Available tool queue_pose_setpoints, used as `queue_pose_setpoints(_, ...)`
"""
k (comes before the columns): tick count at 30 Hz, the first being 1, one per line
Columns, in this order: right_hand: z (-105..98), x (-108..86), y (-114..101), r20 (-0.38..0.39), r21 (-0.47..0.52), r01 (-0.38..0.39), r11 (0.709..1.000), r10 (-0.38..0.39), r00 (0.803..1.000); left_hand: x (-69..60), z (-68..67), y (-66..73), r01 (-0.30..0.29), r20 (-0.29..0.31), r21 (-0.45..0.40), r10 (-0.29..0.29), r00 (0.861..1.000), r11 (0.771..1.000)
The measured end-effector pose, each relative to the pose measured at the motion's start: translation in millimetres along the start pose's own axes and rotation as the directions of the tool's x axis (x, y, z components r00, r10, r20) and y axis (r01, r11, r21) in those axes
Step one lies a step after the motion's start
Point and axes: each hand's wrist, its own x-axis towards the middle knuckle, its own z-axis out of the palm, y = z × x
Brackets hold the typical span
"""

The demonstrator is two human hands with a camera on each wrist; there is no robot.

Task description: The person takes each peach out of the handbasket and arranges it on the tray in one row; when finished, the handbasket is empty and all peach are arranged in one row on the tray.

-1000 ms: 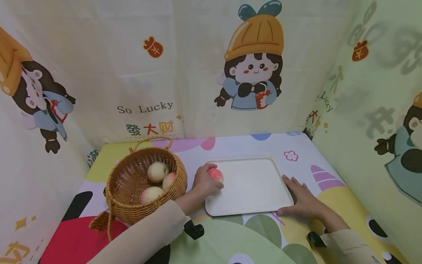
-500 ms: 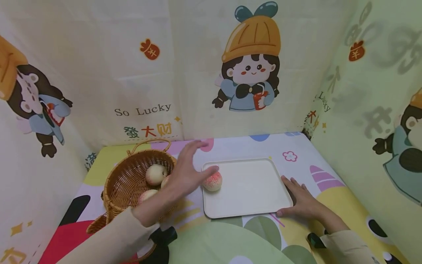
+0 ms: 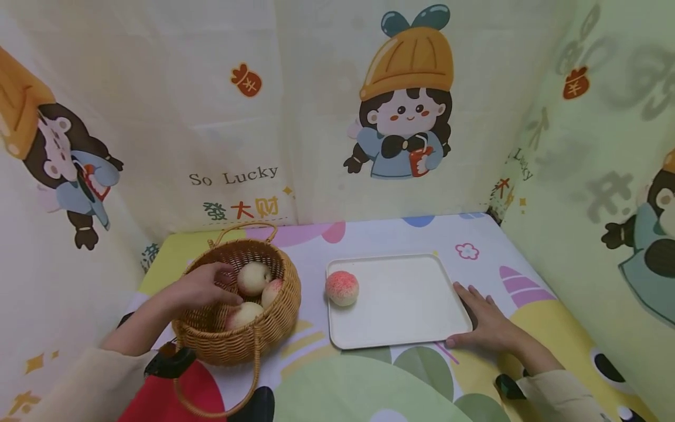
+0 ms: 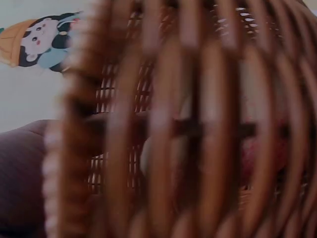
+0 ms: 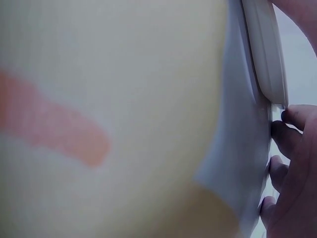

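Note:
In the head view a wicker basket at the left holds several pale peaches. My left hand reaches over its left rim, fingers relaxed and spread, thumb beside the nearest peach; nothing is in its grasp. A pink-topped peach sits at the left end of a white tray. My right hand rests at the tray's right edge, fingers extended along it. The left wrist view is filled by blurred basket wicker; the right wrist view shows the tray edge beside my fingers.
Two looped handles rise from the basket, one at the back and one at the front. A patterned cloth covers the table, and printed curtains stand behind it and at both sides.
My left hand let go of the pink-topped peach on the tray and moved left, over and into the basket. The basket's front handle has swung forward. My right hand stays at the tray's edge.

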Motion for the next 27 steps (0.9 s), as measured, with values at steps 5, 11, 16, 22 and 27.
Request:
queue_pose_setpoints(5,1,0.0,1,-0.005,-0.001,0.001,1.000,-0.001,1.000,4.7,9.2,-4.0,0.016,0.062,-0.033,-0.014,0.998,0.999)
queue_pose_setpoints(11,1,0.4,1,-0.003,-0.004,-0.004,1.000,0.004,1.000,5.1,13.4,-4.9,0.064,0.111,-0.084,-0.055,0.992,0.994)
queue_pose_setpoints(16,0,0.3,1,-0.009,-0.011,-0.003,1.000,0.003,1.000,7.5,17.7,-6.5,0.070,0.168,-0.082,-0.055,0.984,0.994)
queue_pose_setpoints(22,0,0.3,0,-0.006,-0.005,-0.003,1.000,0.003,1.000,9.7,22.6,-7.7,0.078,0.235,-0.039,-0.067,0.970,0.996)
queue_pose_setpoints(27,1,0.2,0,-0.007,0.002,-0.004,1.000,0.004,1.000,8.4,23.9,-8.2,0.060,0.220,0.024,-0.063,0.973,0.998)
